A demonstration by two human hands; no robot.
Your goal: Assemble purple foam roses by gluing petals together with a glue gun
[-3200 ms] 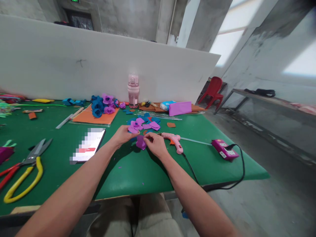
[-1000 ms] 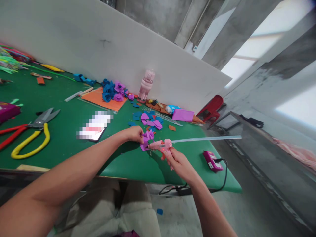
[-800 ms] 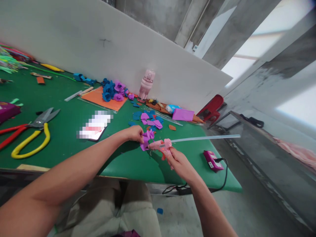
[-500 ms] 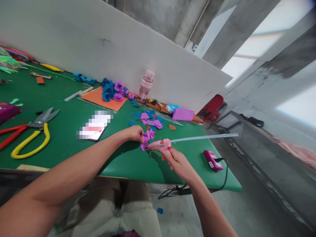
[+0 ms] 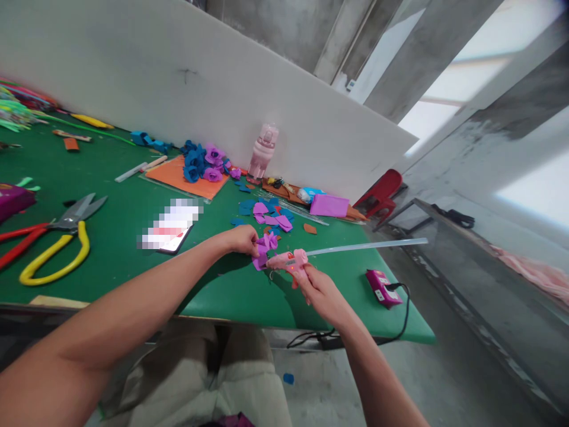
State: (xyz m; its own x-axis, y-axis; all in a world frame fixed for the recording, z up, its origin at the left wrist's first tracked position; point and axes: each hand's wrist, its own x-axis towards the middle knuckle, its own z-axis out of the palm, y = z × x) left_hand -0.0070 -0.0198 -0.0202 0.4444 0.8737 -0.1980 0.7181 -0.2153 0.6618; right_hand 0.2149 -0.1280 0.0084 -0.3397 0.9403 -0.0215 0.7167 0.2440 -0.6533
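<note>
Left fingers [image 5: 252, 240] pinch purple flower [image 5: 265, 247]; right fingers [image 5: 306, 279] grip glue gun [image 5: 288, 262], nozzle touching flower.

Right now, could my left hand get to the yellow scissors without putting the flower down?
Probably not: the left hand is pinching the purple flower against the glue gun, and the scissors lie well off to the left across bare green table.

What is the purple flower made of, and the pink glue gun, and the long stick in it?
Purple flower: likely soft craft foam or felt, matte; petals flat-cut and curled. Pink glue gun: hard plastic, smooth with a slight sheen. Long stick: probably solid glue, pale and see-through.
</note>
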